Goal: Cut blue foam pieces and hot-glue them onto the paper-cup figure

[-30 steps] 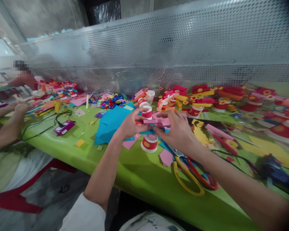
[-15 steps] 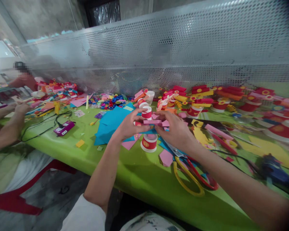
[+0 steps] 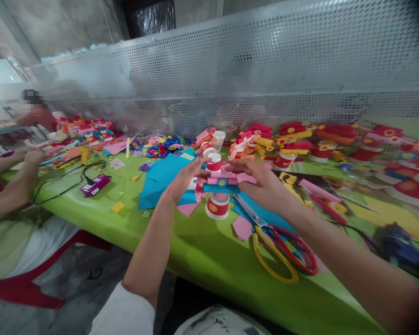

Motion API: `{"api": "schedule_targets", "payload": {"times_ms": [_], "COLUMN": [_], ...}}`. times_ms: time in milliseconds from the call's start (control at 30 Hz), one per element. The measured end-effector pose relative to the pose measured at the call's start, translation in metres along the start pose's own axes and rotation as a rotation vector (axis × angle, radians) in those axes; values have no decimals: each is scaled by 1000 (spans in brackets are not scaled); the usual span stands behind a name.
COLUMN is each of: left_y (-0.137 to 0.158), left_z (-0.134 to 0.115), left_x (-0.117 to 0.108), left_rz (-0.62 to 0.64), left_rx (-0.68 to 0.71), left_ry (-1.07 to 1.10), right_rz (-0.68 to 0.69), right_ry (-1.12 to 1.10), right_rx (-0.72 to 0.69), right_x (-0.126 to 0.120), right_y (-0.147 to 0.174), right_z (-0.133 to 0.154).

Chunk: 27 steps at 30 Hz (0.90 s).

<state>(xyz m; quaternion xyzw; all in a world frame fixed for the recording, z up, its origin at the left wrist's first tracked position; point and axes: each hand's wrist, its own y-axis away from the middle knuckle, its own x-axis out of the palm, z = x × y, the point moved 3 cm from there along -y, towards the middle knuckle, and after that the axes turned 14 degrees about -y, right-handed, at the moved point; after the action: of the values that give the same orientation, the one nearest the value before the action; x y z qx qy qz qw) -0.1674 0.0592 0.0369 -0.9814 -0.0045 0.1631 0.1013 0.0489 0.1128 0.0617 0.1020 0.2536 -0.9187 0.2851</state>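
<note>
Near the front edge of the green table, a stack of pink and blue tubes appears to rest across a red-and-white cup, which seems to serve as its base. The left hand and right hand flank its ends, fingers parted, perhaps to steady it; whether any fingertip touches it, I cannot tell. Scissors lie to the right, handles towards the front edge, likely for easy reach. Similar cup-and-tube models line the back edge, probably to keep them out of the way.

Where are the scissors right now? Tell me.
In the head view, the scissors lie on the green table right of centre, between the nearest red-and-white cup and the right forearm.
</note>
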Motion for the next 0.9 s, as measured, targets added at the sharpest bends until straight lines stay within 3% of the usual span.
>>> {"api": "schedule_targets", "payload": {"times_ms": [167, 400, 533, 733, 900], "left_y": [-1, -4, -5, -7, -8], "left_z": [0, 7, 9, 4, 0], "left_x": [-2, 1, 2, 1, 1], "left_rz": [-23, 46, 52, -2, -31], "left_rx": [39, 19, 9, 45, 88], "left_ry": [-70, -15, -20, -32, -2], "right_rz": [-68, -143, -142, -117, -142], "right_ry": [3, 130, 217, 476, 570], "right_rx": [-6, -22, -94, -351, -399], "right_x": [-16, -27, -21, -1, 8], "right_y": [2, 12, 18, 20, 17], "right_z": [-1, -1, 2, 10, 12]}}
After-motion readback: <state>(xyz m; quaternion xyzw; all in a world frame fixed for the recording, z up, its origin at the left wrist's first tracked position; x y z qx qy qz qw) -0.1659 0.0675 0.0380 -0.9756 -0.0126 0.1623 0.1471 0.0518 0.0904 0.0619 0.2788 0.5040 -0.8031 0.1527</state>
